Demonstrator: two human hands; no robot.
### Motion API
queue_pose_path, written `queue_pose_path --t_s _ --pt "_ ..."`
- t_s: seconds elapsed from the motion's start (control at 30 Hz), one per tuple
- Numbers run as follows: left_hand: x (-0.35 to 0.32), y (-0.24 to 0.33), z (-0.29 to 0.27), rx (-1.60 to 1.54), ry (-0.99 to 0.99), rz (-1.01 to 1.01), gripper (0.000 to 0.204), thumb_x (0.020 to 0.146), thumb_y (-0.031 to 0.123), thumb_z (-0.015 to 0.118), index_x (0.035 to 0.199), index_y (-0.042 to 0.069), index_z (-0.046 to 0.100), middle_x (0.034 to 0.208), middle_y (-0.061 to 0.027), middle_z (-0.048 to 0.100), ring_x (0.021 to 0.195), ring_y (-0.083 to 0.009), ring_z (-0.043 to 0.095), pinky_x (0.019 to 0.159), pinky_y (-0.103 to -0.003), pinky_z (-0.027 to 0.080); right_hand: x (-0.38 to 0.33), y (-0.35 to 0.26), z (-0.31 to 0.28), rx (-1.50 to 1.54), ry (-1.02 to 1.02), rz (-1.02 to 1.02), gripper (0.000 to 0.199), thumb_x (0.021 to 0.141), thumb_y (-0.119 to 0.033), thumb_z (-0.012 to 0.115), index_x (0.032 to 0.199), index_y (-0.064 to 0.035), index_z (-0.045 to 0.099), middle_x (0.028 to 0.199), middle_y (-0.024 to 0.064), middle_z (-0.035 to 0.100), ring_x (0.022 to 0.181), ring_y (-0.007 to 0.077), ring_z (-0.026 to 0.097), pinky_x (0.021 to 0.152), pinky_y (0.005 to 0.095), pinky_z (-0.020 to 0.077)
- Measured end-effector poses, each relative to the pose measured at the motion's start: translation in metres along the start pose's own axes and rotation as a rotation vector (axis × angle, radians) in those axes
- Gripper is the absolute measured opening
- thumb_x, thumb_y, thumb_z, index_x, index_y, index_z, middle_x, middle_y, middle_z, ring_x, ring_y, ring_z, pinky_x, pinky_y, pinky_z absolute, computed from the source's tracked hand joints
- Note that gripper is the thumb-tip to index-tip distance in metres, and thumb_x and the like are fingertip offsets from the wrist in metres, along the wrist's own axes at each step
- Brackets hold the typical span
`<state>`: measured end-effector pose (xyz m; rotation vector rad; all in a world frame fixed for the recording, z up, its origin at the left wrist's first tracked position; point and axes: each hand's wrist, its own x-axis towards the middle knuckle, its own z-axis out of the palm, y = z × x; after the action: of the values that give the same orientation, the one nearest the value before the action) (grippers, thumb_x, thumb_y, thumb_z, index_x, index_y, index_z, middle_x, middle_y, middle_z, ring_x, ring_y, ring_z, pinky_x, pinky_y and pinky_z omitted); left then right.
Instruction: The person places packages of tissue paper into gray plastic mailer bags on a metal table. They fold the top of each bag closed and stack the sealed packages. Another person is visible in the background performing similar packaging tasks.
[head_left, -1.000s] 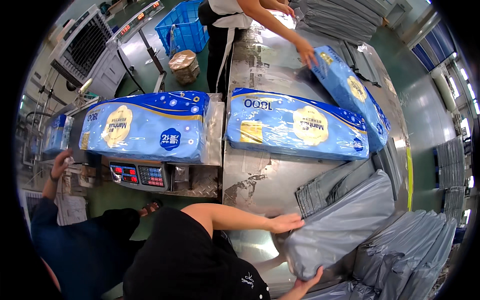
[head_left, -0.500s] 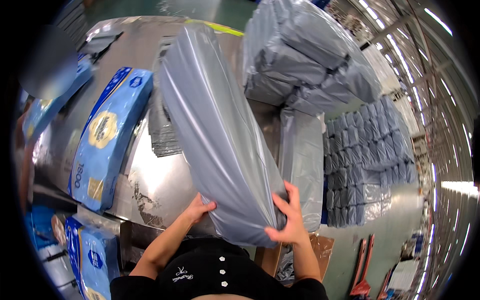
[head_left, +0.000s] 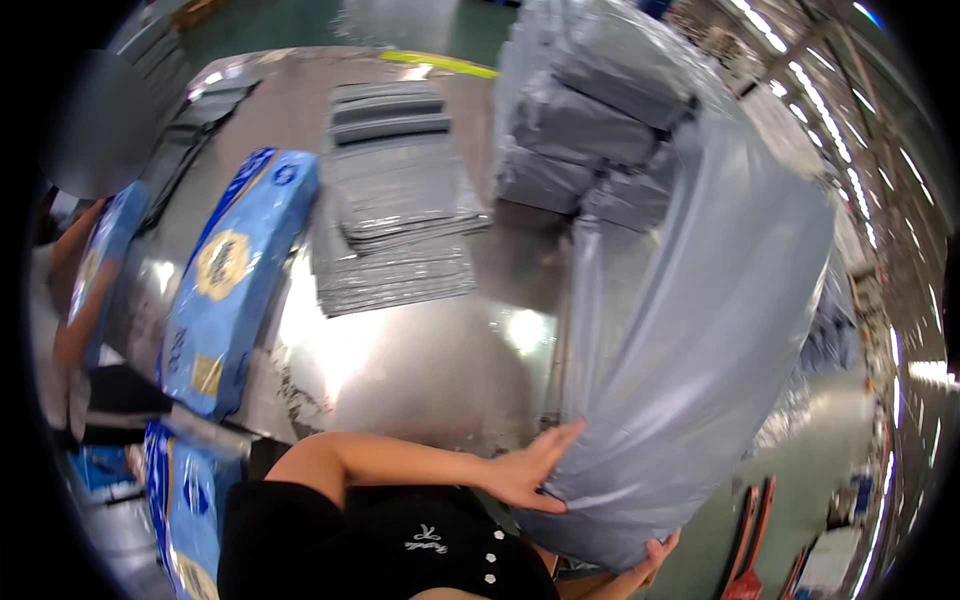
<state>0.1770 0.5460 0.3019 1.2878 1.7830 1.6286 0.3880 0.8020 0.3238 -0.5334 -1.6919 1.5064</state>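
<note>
A long package in a shiny grey plastic bag (head_left: 700,330) is in my hands, tilted up and to the right of the table's edge. My left hand (head_left: 528,472) lies against its near left side, fingers stretched out and thumb apart. Around the package's lower end curl the fingers of my right hand (head_left: 648,568); the rest of that hand is partly hidden. A pile of flat grey plastic bags (head_left: 395,190) lies on the metal table. Left of it rests a long blue packet (head_left: 240,280), with a second blue packet (head_left: 190,510) nearer me.
Wrapped grey packages (head_left: 570,120) are stacked at the table's far right. Beyond the left side, another person's arm (head_left: 85,290) is beside a blue packet (head_left: 108,250). A red pallet jack (head_left: 745,550) stands on the floor at lower right.
The grey package has swung from over the middle of the table to the right, together with both hands. The flat bag pile now shows fully. My left hand has gone from gripping to lying flat.
</note>
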Motion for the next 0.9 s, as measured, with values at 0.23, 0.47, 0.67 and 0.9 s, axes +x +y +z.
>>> queue_pose_path --t_s 0.23,0.47,0.67,0.9 --pt "-0.004 -0.085 -0.035 -0.087 -0.126 -0.220 0.084 0.085 0.042 0.065 0.143 -0.003 0.026 0.147 -0.0235 0.030 0.134 -0.0333 0.034 0.107 -0.040 0.034 0.126 0.066 -0.011 0.033 -0.429 0.542 0.049 0.079 -0.010 0.050 0.125 0.0067 0.053 0.115 0.0110 0.061 0.105 0.0226 0.057 0.095 0.0313 0.0417" --pt "-0.238 -0.103 -0.365 0.898 1.443 -0.629 0.052 0.075 0.022 0.071 0.120 0.003 0.053 0.118 -0.0208 0.054 0.111 -0.0374 0.051 0.094 -0.043 0.042 0.241 0.074 0.153 -1.115 -0.338 -0.551 0.044 0.087 -0.014 0.055 0.129 -0.0022 0.051 0.123 0.0196 0.057 0.113 0.0372 0.050 0.099 0.0425 0.0357" --pt "-0.451 -0.048 -0.360 1.256 1.533 -1.598 0.066 0.080 0.050 0.061 0.121 -0.001 0.053 0.118 -0.0211 0.058 0.111 -0.0383 0.053 0.092 -0.049 0.042 0.142 0.048 0.402 -0.495 -0.894 -0.524 0.030 0.086 -0.018 0.062 0.112 -0.0036 0.062 0.105 0.0123 0.066 0.099 0.0277 0.061 0.089 0.0369 0.0455" --pt "-0.426 0.031 -0.259 0.373 1.137 -1.372 0.055 0.080 0.046 0.068 0.110 0.000 0.062 0.094 -0.0167 0.068 0.086 -0.0248 0.065 0.075 -0.036 0.051 -0.116 0.149 0.589 -0.132 -1.554 0.543 0.045 0.092 -0.036 0.058 0.123 -0.0034 0.056 0.105 0.0107 0.065 0.094 0.0184 0.062 0.081 0.0294 0.0488"
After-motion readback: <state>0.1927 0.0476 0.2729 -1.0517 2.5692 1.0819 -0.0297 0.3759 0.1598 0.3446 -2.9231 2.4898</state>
